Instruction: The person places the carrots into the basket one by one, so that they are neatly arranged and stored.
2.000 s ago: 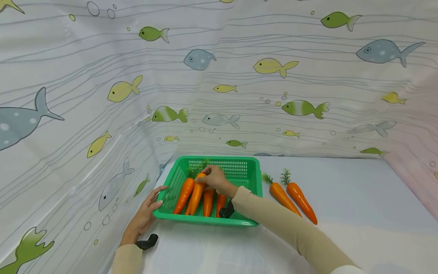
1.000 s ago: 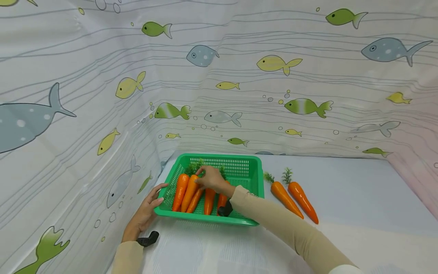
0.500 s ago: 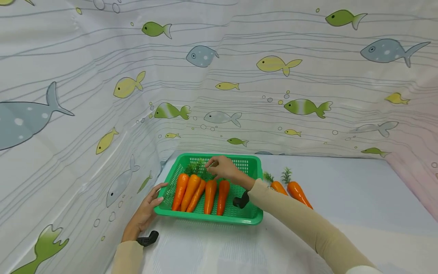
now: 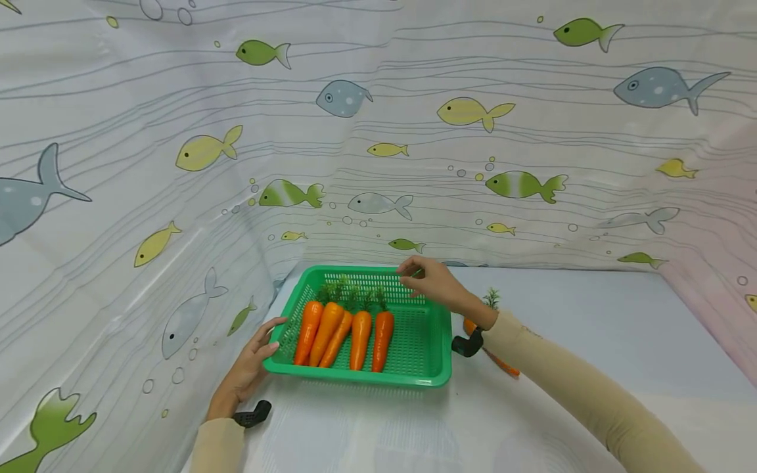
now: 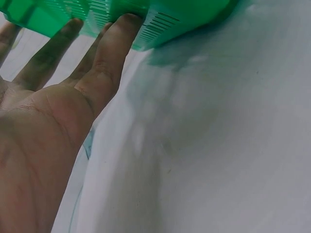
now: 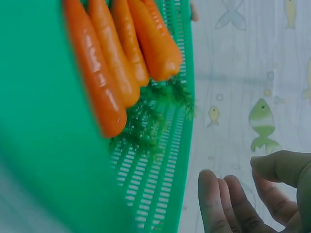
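Note:
A green plastic basket [image 4: 361, 376] stands on the table, with a row of several orange carrots [image 4: 382, 341] in its left and middle part. Their leafy green tops [image 6: 146, 116] point to the back wall of the basket. My left hand [image 4: 247, 369] rests against the basket's left side; in the left wrist view its straight fingers [image 5: 104, 63] touch the outer wall. My right hand [image 4: 434, 282] hovers over the basket's back right corner, fingers loosely bent and holding nothing. In the right wrist view, the thumb [image 6: 277, 167] and fingers stand apart.
Right of the basket lie carrots [image 4: 503, 363] on the white table [image 4: 603, 341], mostly hidden behind my right wrist and sleeve. One green top [image 4: 491, 297] shows above the forearm. A fish-patterned curtain [image 4: 378, 164] encloses the back and left. Black wrist cameras [image 4: 253, 415] sit on both wrists.
My right hand set a carrot down beside the others at the basket's left, let go, then moved right and up over the basket's back right corner. My left hand stays at the left side.

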